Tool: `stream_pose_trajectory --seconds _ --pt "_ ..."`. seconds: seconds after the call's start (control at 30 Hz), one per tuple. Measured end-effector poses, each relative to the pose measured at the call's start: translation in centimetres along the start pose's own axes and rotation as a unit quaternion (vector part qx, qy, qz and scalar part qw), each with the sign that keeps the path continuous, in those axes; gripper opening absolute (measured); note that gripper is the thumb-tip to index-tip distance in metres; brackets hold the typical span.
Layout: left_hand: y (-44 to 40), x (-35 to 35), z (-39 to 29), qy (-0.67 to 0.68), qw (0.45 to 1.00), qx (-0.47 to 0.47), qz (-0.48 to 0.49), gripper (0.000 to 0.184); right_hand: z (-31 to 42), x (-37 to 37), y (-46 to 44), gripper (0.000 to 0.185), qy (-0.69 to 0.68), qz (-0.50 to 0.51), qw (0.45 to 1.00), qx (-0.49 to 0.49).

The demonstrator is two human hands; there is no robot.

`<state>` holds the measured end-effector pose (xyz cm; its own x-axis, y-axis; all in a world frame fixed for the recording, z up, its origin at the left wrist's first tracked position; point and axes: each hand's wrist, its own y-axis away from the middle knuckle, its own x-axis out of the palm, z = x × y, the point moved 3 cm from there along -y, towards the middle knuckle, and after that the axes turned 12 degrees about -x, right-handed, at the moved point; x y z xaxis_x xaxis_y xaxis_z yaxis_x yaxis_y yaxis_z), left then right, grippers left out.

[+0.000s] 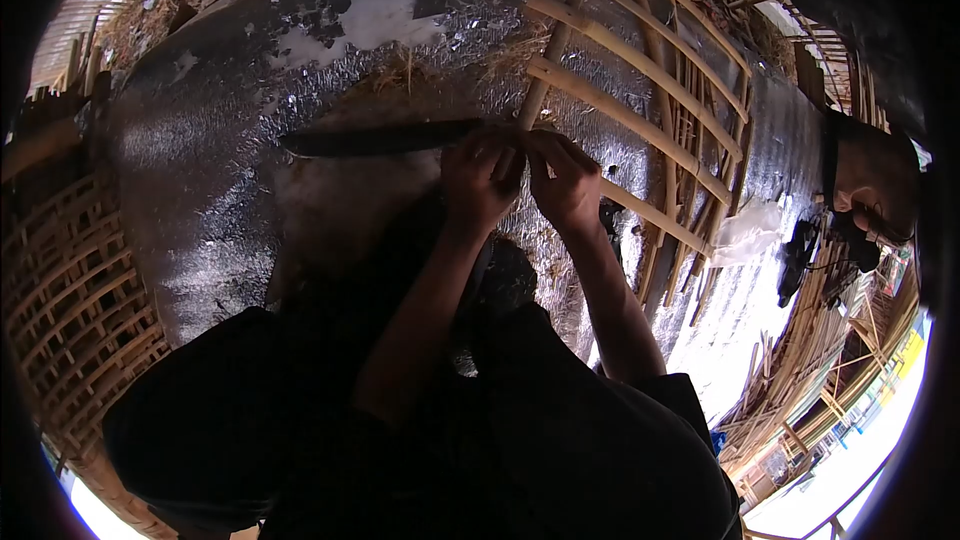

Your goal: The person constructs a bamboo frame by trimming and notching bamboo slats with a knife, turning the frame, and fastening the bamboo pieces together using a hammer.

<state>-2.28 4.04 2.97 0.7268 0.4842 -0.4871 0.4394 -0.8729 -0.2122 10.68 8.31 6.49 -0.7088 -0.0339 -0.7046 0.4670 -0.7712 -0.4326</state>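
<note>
My left hand [478, 178] and my right hand [562, 180] meet at the near end of a bamboo lattice frame [640, 135]. Both have bent fingers, pinched together where a thin crosspiece [557, 45] meets one of the rails. What lies between the fingertips is too dark and small to make out. A long dark blade, like a machete [375, 140], stretches leftward from behind my left fingers. Its right end is hidden there, and I cannot tell whether that hand touches it.
Silvery foil sheeting [220, 180] covers the ground, with straw [405, 75] on it. Thin bamboo strips lie under the frame. A woven bamboo panel [80, 285] stands at the left. At the right are a clear plastic bag [748, 232], dark footwear [797, 262] and another person [875, 180].
</note>
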Motion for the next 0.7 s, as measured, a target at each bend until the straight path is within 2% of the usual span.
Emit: stream_pose_trajectory --seconds 0.13,0.2,0.3,0.37,0.4,0.43,0.47,0.53,0.6,0.63,0.7 --pt "0.4 0.5 0.8 0.015 1.0 -0.011 0.008 0.016 0.3 -0.2 -0.1 0.016 -0.005 0.005 1.0 -0.012" --pt "0.5 0.3 0.6 -0.005 1.0 0.021 -0.011 0.017 0.6 -0.4 -0.2 0.017 -0.014 0.017 1.0 -0.007" --pt "0.1 0.3 0.4 -0.004 0.999 0.038 -0.018 0.019 1.0 -2.6 1.7 0.018 -0.025 -0.038 0.996 0.081" --pt "0.1 0.4 0.6 0.01 0.999 0.032 -0.02 0.02 0.0 -5.5 4.8 0.018 0.045 -0.068 0.993 0.083" --pt "0.2 0.5 0.8 0.019 0.999 0.027 -0.024 0.021 -0.6 -6.9 7.3 0.016 0.057 -0.06 0.984 0.157" --pt "0.3 0.7 0.9 0.029 0.999 0.023 -0.027 0.021 0.5 -8.3 7.5 0.013 0.073 -0.078 0.987 0.122" --pt "0.3 0.7 0.9 0.03 0.999 0.023 -0.028 0.02 0.6 -9.4 9.5 0.017 0.109 -0.027 0.977 0.183" --pt "0.3 0.9 1.0 0.032 0.999 0.024 -0.027 0.019 -0.3 -10.1 14.2 0.023 0.193 0.034 0.957 0.215" --pt "0.4 1.0 1.2 0.043 0.999 0.025 -0.02 0.018 0.3 -10.3 17.0 0.029 0.192 0.102 0.96 0.175" --pt "0.4 1.1 1.3 0.049 0.998 0.026 -0.016 0.017 -1.3 -9.9 20.3 0.03 0.127 0.082 0.969 0.196" --pt "0.6 1.3 1.6 0.057 0.998 0.022 -0.007 0.014 -1.8 -10.3 20.9 0.025 0.105 0.102 0.973 0.179"
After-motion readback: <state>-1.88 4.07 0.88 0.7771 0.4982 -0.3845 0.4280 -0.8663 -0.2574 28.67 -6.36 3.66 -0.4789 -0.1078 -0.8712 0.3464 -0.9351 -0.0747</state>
